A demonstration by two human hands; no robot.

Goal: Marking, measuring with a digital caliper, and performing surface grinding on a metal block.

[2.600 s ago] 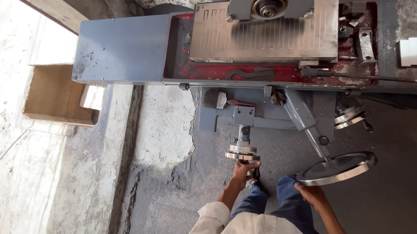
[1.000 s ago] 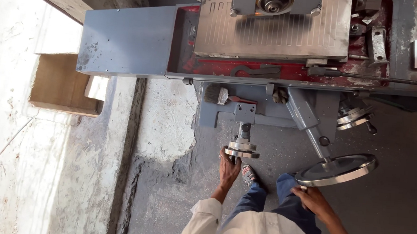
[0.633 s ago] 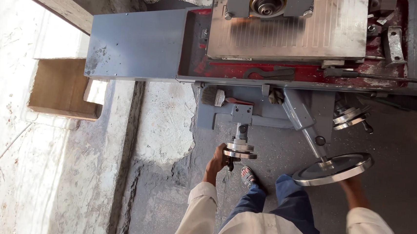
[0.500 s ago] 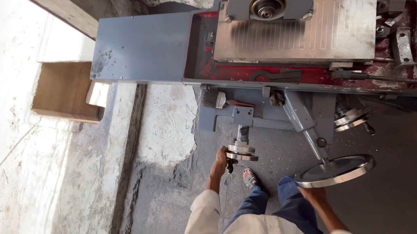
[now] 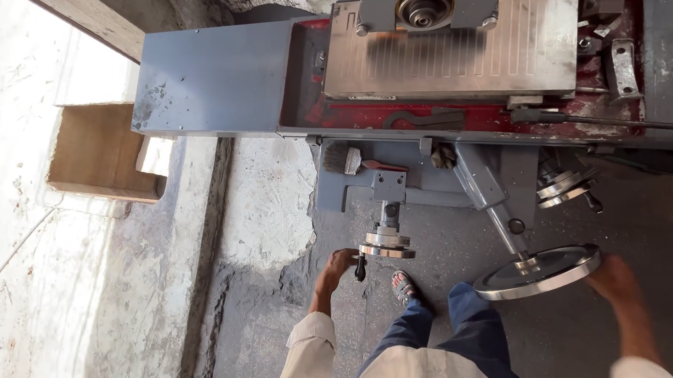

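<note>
We note a surface grinder [image 5: 404, 130] filling the far half of the view, with its grey table extending left and a ribbed magnetic chuck [image 5: 512, 55] sitting under the grinding wheel housing [image 5: 426, 7]. The chuck face lies flat and bare beneath the wheel, which suits work clamped by magnetism. To the left, a wooden box [image 5: 98, 153] rests in a recess of the pale plastered wall, well apart from the machine.

The large handwheel [image 5: 540, 270] stands out from the machine front on an angled shaft, to the near right, tilted toward the operator so it falls within easy reach. Our right hand [image 5: 614, 279] is closed over its right rim, fingers wrapped on the edge, a grip suited to turning it.

The small handwheel [image 5: 386, 246] hangs on a short vertical spindle below the saddle, near centre. Our left hand [image 5: 339, 264] is curled around its black crank handle [image 5: 360, 268] at the wheel's left edge, arm extended from the white sleeve.

A brush [image 5: 354, 161] lies on the ledge just above. A sandalled foot [image 5: 405, 284] stands on the grey floor between the two wheels.
</note>
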